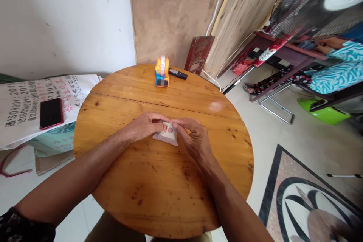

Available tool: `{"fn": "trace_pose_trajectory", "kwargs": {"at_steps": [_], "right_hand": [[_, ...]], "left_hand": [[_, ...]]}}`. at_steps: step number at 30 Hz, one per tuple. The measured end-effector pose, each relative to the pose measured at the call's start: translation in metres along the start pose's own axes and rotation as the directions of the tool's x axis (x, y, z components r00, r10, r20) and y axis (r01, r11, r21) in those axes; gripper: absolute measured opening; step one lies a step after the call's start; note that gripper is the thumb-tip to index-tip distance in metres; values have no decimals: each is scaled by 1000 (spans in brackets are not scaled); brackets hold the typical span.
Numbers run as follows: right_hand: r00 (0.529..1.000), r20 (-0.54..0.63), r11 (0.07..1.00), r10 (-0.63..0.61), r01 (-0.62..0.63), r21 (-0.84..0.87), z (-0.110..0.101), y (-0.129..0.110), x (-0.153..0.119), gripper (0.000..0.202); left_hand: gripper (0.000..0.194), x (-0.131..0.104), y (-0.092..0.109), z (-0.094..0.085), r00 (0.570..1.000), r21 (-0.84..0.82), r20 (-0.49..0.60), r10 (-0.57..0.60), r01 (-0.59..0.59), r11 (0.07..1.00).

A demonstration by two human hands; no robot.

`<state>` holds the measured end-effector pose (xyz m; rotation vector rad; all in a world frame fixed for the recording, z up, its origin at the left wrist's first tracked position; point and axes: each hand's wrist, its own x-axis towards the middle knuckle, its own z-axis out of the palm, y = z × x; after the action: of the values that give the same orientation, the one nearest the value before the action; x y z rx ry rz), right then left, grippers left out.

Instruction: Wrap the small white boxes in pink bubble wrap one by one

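Observation:
A small pale packet (166, 137) with reddish print, apparently in clear plastic wrapping, lies near the middle of the round wooden table (127, 181). My left hand (146, 126) pinches its upper left side, thumb resting across the top. At the upper right corner, the thumb and forefinger of my right hand (194, 136) close on the wrapping's edge. The packet's lower edge faces me, and my fingers hide part of its far side. What is inside cannot be made out.
An orange and blue tape dispenser (162, 72) and a dark remote (178, 73) stand at the table's far edge. A phone (51, 113) lies on white sacking at left. Behind are a wooden chair (199, 55), a standing fan (309, 3) and a seated person (334, 68).

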<state>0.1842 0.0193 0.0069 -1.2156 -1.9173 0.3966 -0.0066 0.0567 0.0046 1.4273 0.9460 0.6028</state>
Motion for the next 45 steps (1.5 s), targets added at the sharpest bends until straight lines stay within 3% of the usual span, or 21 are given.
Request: {"fn": "trace_pose_trajectory", "kwargs": {"at_steps": [12,29,45], "right_hand": [[971,57,943,-234,240,-231,-5,-4,-5,14],[944,201,877,-261,319,-359,-10,-16,-4,15],[933,205,849,-295,355,-393,-11,-17,-5,12]], "left_hand": [[36,1,-4,3,998,25,-66,4,-2,1000],[34,0,-3,2,999,61,-24,40,-39,997],[37,0,1,1,999,109,-48,-4,9,994]]}}
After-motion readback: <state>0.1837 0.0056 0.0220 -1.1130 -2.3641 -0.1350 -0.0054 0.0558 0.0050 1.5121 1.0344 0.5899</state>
